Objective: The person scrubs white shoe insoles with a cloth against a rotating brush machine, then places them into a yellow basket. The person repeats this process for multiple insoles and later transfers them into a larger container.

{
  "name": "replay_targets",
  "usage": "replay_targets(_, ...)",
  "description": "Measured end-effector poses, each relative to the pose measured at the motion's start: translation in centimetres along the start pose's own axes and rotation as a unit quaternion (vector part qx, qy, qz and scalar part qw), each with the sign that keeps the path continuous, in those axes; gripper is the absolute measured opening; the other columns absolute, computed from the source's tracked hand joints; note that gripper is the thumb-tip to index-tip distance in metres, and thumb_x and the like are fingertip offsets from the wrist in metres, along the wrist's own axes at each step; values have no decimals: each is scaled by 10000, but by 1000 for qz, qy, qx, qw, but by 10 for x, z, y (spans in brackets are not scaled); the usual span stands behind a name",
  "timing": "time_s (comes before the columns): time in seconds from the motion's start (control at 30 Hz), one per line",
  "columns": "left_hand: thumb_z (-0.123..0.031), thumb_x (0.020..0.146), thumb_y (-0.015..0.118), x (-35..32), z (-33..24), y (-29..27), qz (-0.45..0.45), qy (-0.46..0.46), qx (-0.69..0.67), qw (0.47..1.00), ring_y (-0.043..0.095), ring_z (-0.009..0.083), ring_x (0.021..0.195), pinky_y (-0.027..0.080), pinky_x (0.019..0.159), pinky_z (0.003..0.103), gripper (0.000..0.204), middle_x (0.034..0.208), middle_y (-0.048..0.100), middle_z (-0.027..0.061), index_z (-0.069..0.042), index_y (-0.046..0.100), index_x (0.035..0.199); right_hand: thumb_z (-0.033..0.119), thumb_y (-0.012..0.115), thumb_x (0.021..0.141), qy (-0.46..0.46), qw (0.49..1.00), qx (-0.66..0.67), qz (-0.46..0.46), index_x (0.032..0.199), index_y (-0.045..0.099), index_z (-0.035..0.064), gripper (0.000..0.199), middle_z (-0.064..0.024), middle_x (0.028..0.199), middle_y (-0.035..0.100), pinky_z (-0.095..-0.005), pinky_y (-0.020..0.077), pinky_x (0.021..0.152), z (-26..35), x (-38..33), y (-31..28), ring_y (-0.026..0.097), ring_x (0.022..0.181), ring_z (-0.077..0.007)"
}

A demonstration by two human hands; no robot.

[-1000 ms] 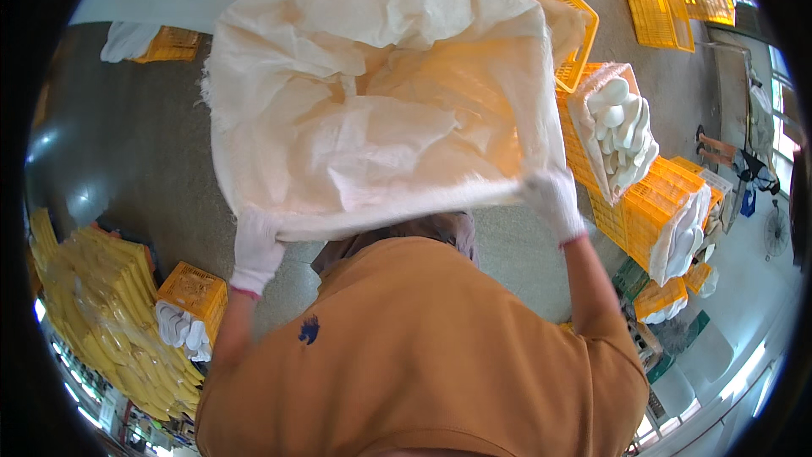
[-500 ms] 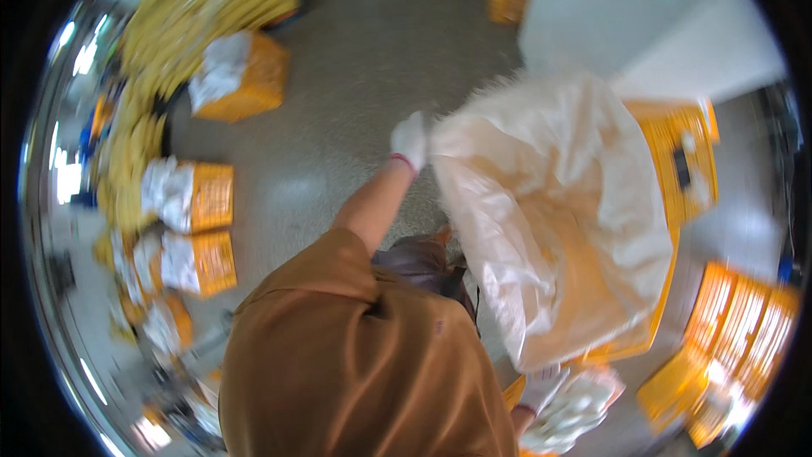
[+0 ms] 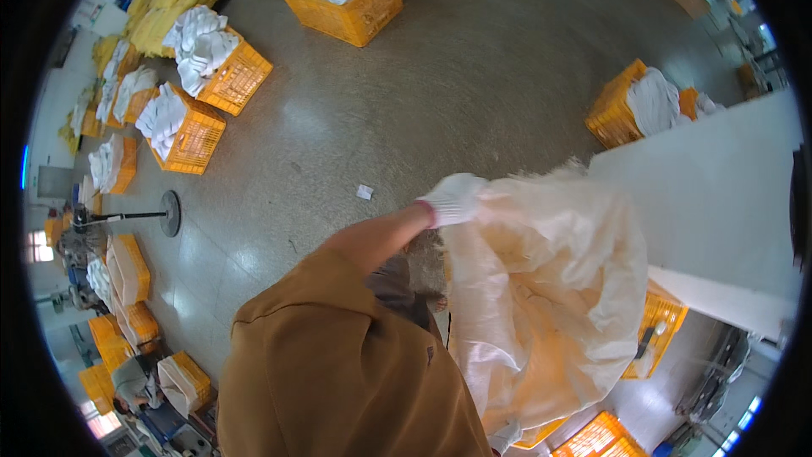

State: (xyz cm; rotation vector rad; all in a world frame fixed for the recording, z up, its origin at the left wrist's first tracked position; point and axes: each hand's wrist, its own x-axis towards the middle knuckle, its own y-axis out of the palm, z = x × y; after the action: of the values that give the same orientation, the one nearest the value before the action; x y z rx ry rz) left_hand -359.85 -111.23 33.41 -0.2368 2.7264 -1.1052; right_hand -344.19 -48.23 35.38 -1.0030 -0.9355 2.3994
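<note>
A large off-white woven sack [image 3: 550,288] with a frayed rim gapes in front of me on the right, its inside crumpled and showing a yellowish tint. My left hand [image 3: 457,197], in a white knit glove with a red cuff, is closed on the sack's far left rim. At the near rim, low in the picture, my right hand [image 3: 506,437] is closed on the sack's edge; it is gloved too, and its fingers are partly hidden. Beneath the sack's near side shows the edge of a yellow crate [image 3: 541,433]. The bottom of the sack cannot be made out.
Yellow crates of white gloves stand on the left [image 3: 190,140], at the back [image 3: 342,21] and at the right [image 3: 615,110]. A white panel [image 3: 702,195] flanks the sack. A stand with a round base [image 3: 171,213] and a white scrap [image 3: 364,192] are on the floor. A person [image 3: 131,385] sits lower left.
My view has swung, so crates and floor sit differently in it. My left hand is lower in the picture, still on the sack's rim; the sack's mouth has narrowed somewhat.
</note>
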Motion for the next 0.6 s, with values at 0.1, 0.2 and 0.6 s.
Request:
replay_targets(0.1,-156,937,614,-65,129,-53,-80,-209,-61,973,720,370,1058,555,916,422,256,1087,763,182,-70,745,1139,194,630,993,-101,988,-115,27,1039,741,-37,260,-143,937,739,-377,571,706,80,-4,61,662,810,-240)
replay_targets(0.2,-24,833,637,-152,260,-67,-236,-381,-223,866,696,190,953,554,817,353,322,971,757,69,-37,744,1137,121,560,1032,-408,857,-307,66,972,738,18,214,-107,853,742,-374,585,647,186,12,167,700,745,-262)
replay_targets(0.6,-192,953,644,-330,316,-54,-256,-510,-347,744,607,183,1086,487,980,342,533,1234,689,117,30,585,1434,295,575,954,-605,552,-490,299,1025,762,35,329,-225,1036,739,-498,542,845,390,-167,675,708,970,-358)
